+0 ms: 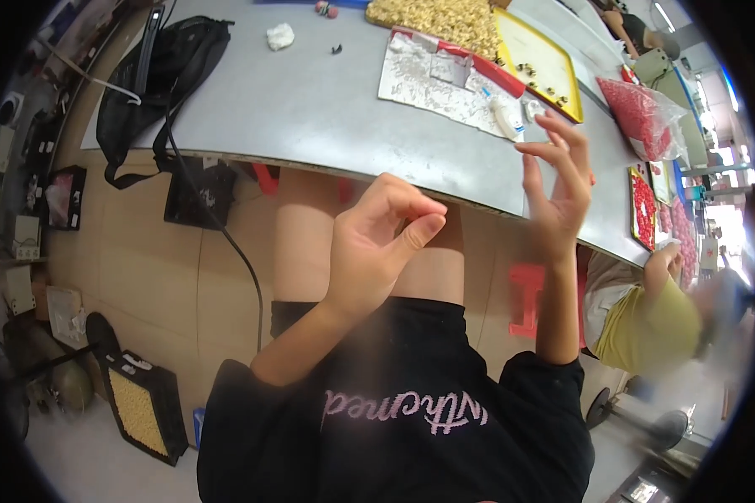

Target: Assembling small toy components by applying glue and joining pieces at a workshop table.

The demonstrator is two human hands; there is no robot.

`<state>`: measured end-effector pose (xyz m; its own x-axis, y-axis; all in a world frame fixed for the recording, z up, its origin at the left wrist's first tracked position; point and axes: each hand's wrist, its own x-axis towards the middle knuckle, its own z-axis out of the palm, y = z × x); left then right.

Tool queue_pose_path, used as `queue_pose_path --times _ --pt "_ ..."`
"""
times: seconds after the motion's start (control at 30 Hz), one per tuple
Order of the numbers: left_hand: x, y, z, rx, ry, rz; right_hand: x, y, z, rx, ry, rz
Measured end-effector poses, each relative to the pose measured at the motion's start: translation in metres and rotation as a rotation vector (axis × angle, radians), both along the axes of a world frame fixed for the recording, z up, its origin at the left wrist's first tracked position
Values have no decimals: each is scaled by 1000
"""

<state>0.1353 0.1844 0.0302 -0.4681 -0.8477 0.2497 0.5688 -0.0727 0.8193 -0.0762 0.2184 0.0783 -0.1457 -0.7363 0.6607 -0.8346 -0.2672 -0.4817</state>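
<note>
My left hand (376, 239) hovers over my lap, just in front of the table edge, with thumb and forefinger pinched together. Anything between those fingertips is too small or hidden to make out. Raised above the table's front edge, my right hand (559, 189) has its fingers bent and spread apart, and I see nothing held in it. Beyond its fingertips lies a small white tube (506, 116) with blue marks, on a white, smudged sheet (428, 82) with a red strip along its far edge.
A heap of small yellowish pieces (445, 21) and a yellow-rimmed tray (575, 74) with small dark parts stand at the back. A black bag (155, 75) with a cable lies left. Bags of red pieces (633, 113) are right, near another person in a yellow-green top (658, 331).
</note>
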Motion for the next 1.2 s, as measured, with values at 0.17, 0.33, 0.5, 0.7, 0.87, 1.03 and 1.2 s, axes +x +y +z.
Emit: queue_pose_path --times 0.17,0.33,0.5,0.7,0.87,1.03,1.2 --pt "4 0 -2 -143 -73 178 -26 -4 -30 10 51 -205" --pt "6 -1 -4 -115 -105 183 -54 0 -56 32 42 -291" --pt "-2 -6 -14 -98 -189 214 -35 2 -62 -15 -12 -199" --pt "-17 -56 -39 -326 -458 429 -48 -22 -78 30 27 -335" --pt "-15 -126 -33 -429 -522 458 -69 -33 -86 187 156 -462" --pt "2 -189 -20 -726 -773 489 -76 -45 -90 193 159 -436" --pt "-1 -224 -4 -900 -809 506 -82 -53 -93 208 240 -449"
